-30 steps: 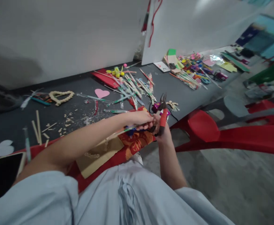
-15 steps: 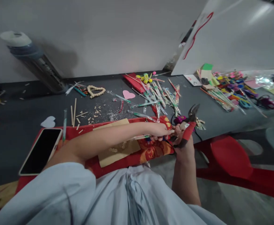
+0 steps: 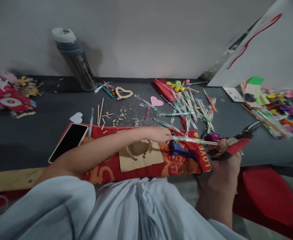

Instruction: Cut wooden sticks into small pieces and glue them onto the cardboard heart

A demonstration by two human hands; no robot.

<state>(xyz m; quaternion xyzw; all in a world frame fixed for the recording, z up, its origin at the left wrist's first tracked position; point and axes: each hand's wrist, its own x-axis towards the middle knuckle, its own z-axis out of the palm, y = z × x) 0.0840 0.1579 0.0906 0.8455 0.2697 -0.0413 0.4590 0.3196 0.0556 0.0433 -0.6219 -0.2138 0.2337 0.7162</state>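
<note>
A pair of wooden chopsticks [image 3: 210, 142], partly inside a clear plastic wrapper [image 3: 184, 138], stretches between my hands. My left hand [image 3: 161, 134] is closed on the wrapper end. My right hand [image 3: 224, 151] grips the bare stick ends together with red-handled pliers [image 3: 239, 147], whose dark jaws point away to the right. Below the chopsticks lies a blue glue gun [image 3: 181, 150] on a red cloth [image 3: 106, 171]. A sheet of brown paper [image 3: 128, 164] bearing a heart-shaped outline of small pieces [image 3: 150, 146] lies under my left forearm.
A phone [image 3: 67, 143] rests at the cloth's left. Behind it stand a tall bottle [image 3: 77, 63] and a small stick heart [image 3: 123, 93]. Cut stick bits [image 3: 118, 116] lie scattered. Several wrapped chopsticks [image 3: 190, 103] pile at the back; a red chair [image 3: 269, 196] is at right.
My hands have moved apart, stretching the chopsticks and wrapper out between them. My right hand, with the pliers, has shifted right. The view has turned left, and the glue gun shows more fully.
</note>
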